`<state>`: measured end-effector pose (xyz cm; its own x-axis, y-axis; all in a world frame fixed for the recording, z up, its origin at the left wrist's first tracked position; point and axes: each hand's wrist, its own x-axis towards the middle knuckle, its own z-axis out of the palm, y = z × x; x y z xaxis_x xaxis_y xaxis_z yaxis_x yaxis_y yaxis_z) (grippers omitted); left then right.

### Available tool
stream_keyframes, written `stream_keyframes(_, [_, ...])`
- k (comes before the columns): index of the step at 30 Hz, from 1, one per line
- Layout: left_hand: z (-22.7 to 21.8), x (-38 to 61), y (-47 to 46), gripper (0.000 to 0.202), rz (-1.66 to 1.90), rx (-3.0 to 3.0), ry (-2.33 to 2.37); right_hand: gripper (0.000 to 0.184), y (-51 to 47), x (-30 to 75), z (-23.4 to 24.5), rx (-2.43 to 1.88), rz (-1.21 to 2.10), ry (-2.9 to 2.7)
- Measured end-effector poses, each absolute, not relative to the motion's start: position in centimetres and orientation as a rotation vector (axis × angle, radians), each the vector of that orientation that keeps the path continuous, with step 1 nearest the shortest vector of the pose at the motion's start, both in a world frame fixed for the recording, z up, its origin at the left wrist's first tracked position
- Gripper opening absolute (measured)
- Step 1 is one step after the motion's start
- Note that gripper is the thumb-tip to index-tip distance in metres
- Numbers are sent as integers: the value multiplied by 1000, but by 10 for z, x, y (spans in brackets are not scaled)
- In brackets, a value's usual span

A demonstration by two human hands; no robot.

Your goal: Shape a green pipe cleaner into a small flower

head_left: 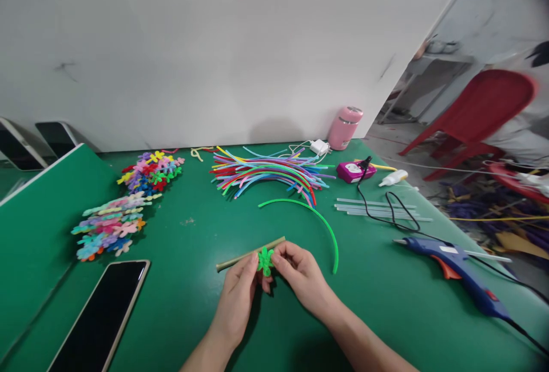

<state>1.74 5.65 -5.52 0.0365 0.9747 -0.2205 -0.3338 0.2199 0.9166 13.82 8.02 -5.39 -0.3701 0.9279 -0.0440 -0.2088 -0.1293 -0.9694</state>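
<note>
Between my two hands is a small bright green pipe-cleaner flower [266, 261] with rounded petals. My left hand [238, 292] pinches its left side between thumb and fingers. From the right, my right hand [302, 274] grips the opposite petals. Just behind the fingers a thin tan stick [244, 255] lies slantwise; I cannot tell whether the fingers touch it. A single green pipe cleaner [323, 220] curves on the green table [193, 326] beyond my right hand. Farther back rests a bundle of many-coloured pipe cleaners [270, 171].
Finished-looking flowers [111, 226] are piled at left, with more flowers [154, 171] behind. A phone [100, 315] lies front left. At right are a blue glue gun [454, 269], clear glue sticks [377, 210], a purple power socket [354, 171] and a pink bottle [344, 129]. A white panel [214, 57] stands behind.
</note>
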Motion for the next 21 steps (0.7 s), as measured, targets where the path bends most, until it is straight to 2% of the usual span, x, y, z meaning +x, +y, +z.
stream_keyframes(5, [-52, 13, 58, 18, 1165, 805, 1112, 36, 82, 142, -50, -1071, 1482, -1377])
stream_keyframes(13, [-56, 14, 60, 14, 1217, 761, 1143, 35, 83, 144, -56, -1072, 1536, -1422])
stream_keyframes(21, [-47, 16, 60, 19, 1223, 548, 996, 15, 81, 146, -56, -1037, 1371, -1554])
